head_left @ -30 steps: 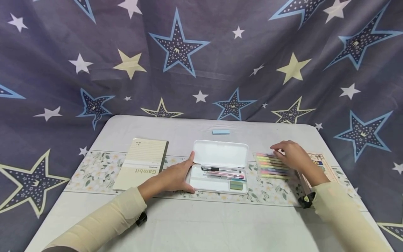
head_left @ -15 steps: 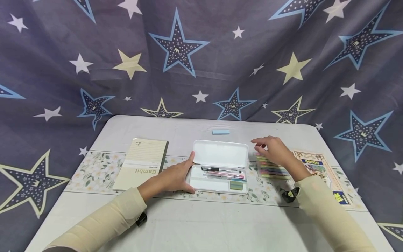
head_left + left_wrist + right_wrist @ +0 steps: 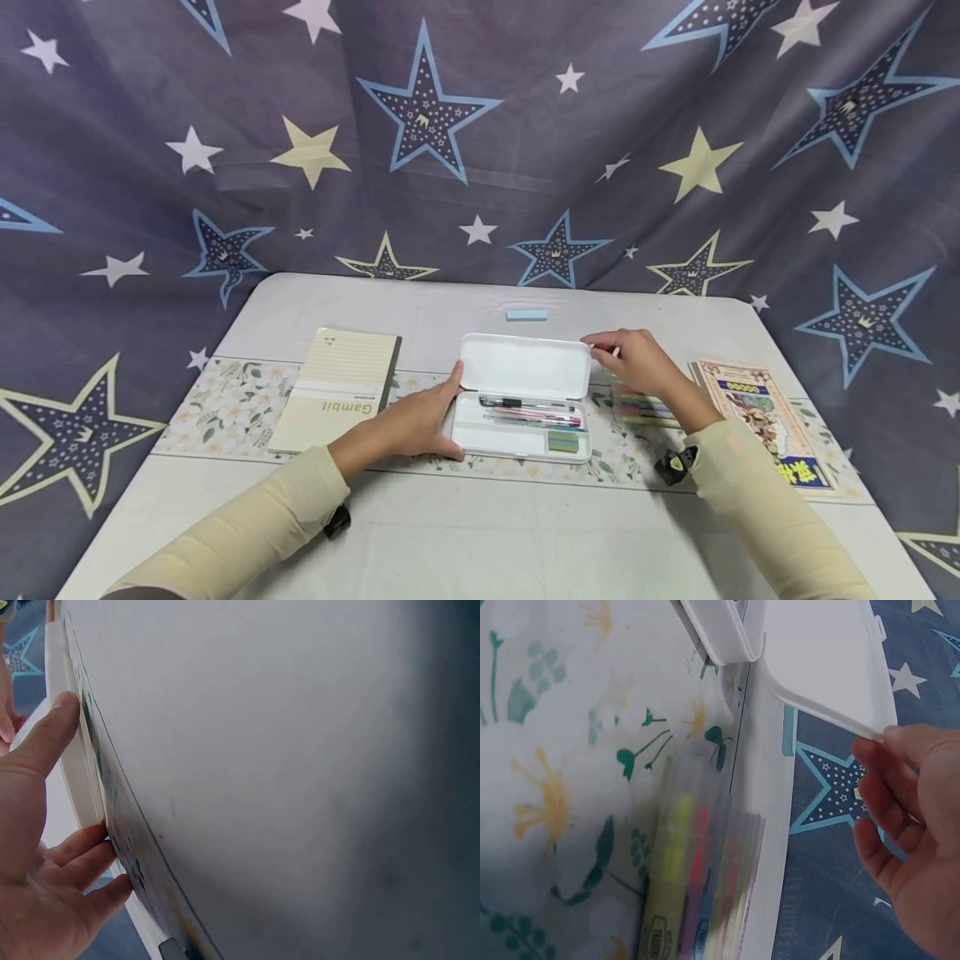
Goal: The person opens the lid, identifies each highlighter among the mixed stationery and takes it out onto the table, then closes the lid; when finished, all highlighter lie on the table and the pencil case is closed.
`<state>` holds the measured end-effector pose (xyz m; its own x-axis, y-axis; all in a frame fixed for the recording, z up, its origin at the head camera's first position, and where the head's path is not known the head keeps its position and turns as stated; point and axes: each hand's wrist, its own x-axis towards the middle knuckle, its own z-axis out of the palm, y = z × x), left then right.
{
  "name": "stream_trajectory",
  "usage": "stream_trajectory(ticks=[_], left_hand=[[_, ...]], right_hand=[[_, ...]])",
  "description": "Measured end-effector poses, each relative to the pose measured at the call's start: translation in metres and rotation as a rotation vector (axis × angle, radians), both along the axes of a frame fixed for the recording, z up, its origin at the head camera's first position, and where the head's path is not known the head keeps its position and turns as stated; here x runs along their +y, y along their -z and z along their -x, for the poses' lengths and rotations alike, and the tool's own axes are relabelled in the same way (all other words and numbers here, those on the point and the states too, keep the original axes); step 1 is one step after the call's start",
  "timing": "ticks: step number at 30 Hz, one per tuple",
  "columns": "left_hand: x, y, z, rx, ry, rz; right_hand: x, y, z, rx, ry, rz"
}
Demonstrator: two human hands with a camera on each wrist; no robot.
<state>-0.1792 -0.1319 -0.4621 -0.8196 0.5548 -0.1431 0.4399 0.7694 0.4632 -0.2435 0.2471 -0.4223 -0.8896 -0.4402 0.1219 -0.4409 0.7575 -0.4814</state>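
A white pencil case [image 3: 495, 437] lies open at the middle of the table, its lid [image 3: 525, 365] raised at the back. Several pens [image 3: 528, 408] and a small green striped block [image 3: 562, 442] sit inside. My left hand [image 3: 416, 422] grips the left end of the case, thumb at the near edge and fingers farther back. In the left wrist view, that thumb [image 3: 56, 727] presses against the white side. My right hand [image 3: 637, 360] pinches the far right corner of the lid between thumb and index finger, as the right wrist view shows, with the other fingers loosely bent.
Highlighters [image 3: 648, 410] in a clear sleeve lie right of the case, partly under my right hand. A colourful book [image 3: 765, 417] lies farther right, and a Gambit notebook [image 3: 337, 375] at the left. Behind the case is a light blue block [image 3: 527, 315]. A starry cloth [image 3: 480, 150] hangs behind.
My right hand has moved left from above the highlighters to the lid's corner and taken hold of it. The left hand and the case have stayed in place.
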Motion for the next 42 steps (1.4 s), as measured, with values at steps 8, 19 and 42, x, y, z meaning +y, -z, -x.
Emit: stream_trajectory(ticks=[8, 19, 42], left_hand=[[0.003, 0.004, 0.002, -0.012, 0.017, -0.004], [0.004, 0.005, -0.002, -0.029, 0.020, -0.012], [-0.011, -0.005, 0.004, -0.151, 0.103, -0.115]], right_hand=[[0.002, 0.002, -0.006, 0.081, 0.022, -0.021], [0.005, 0.006, -0.025, 0.310, -0.026, 0.012], [0.009, 0.022, -0.084, 0.279, -0.303, 0.041]])
